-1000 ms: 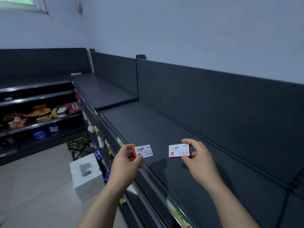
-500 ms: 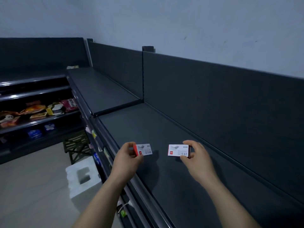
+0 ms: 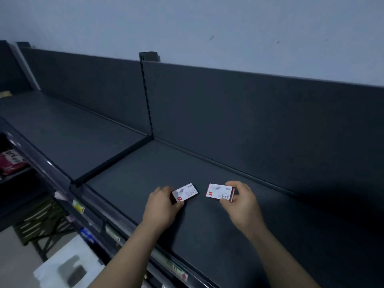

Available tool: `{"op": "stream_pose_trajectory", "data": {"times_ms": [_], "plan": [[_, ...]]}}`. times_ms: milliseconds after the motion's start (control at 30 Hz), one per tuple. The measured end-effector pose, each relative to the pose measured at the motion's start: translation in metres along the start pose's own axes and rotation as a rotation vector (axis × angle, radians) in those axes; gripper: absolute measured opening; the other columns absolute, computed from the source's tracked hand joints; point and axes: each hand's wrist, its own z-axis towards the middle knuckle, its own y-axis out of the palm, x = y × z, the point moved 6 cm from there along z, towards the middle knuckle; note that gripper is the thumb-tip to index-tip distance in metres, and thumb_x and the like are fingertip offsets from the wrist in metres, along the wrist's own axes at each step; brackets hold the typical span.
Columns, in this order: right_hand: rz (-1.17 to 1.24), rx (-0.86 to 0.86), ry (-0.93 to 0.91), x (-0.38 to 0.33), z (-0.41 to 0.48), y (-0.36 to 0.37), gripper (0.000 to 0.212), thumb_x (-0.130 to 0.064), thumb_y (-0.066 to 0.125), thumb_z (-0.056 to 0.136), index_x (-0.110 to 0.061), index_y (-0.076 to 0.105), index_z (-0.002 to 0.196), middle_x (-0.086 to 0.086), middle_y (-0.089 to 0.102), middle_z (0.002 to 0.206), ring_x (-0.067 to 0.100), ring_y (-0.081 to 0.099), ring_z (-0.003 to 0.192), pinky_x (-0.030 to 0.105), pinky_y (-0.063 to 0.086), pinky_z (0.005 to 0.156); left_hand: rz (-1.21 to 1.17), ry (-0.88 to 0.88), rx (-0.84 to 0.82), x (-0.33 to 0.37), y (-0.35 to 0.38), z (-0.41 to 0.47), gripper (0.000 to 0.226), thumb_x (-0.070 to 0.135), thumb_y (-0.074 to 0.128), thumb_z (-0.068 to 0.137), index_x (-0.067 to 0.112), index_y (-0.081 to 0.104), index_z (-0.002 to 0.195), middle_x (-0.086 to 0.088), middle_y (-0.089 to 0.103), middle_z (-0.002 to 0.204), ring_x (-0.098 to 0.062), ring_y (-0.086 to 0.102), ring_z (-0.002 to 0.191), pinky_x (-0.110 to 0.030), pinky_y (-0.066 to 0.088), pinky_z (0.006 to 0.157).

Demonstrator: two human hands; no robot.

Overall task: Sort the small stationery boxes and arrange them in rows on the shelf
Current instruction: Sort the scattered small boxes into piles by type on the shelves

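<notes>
So both hands are each pinching a little white-and-red 24/6 staple box, low over the dark shelf. The left hand is gripping the left staple box by its near end, and the right hand is holding the right staple box by its right end, with its fingers curled round it. I can't tell if either box is actually touching the shelf yet.

What's bugging me is that the left box is sitting skewed while the right one is lying fairly square to the back panel. If they're going down like that, the row is probably starting crooked and everything after it is following that line. The grips are also just on the box ends, so a box could be pivoting or sliding on that smooth surface as the fingers let go. There's a gap between the two as well, so they may need nudging together.

Compared with half a second ago, both hands are reaching further in. The left box was hovering about over the front rail and is now well over the shelf, and it's twisted more than it was.
</notes>
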Motion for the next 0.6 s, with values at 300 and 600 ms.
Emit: {"op": "stream_pose_trajectory", "data": {"times_ms": [300, 600], "plan": [[-0.278, 0.03, 0.061, 0.002, -0.007, 0.03, 0.014, -0.03, 0.063, 0.078, -0.021, 0.054, 0.085, -0.01, 0.055, 0.086, 0.011, 0.052, 0.083, 0.025, 0.038, 0.064, 0.191, 0.104, 0.004, -0.003, 0.007, 0.024, 0.04, 0.048, 0.055, 0.088, 0.023, 0.059, 0.119, -0.005, 0.054, 0.112, -0.025, 0.048, 0.104, -0.032, 0.042, 0.087], [-0.495, 0.066, -0.029, -0.018, -0.015, 0.005, 0.049, -0.043, 0.058, 0.086, -0.018, 0.052, 0.129, -0.005, 0.054, 0.129, 0.016, 0.045, 0.119, 0.025, 0.034, 0.099, 0.183, 0.315, 0.157, 0.022, -0.004, 0.01, 0.034, 0.04, 0.056, 0.089, 0.024, 0.063, 0.118, 0.001, 0.059, 0.12, -0.027, 0.051, 0.106, -0.036, 0.042, 0.087]]}}
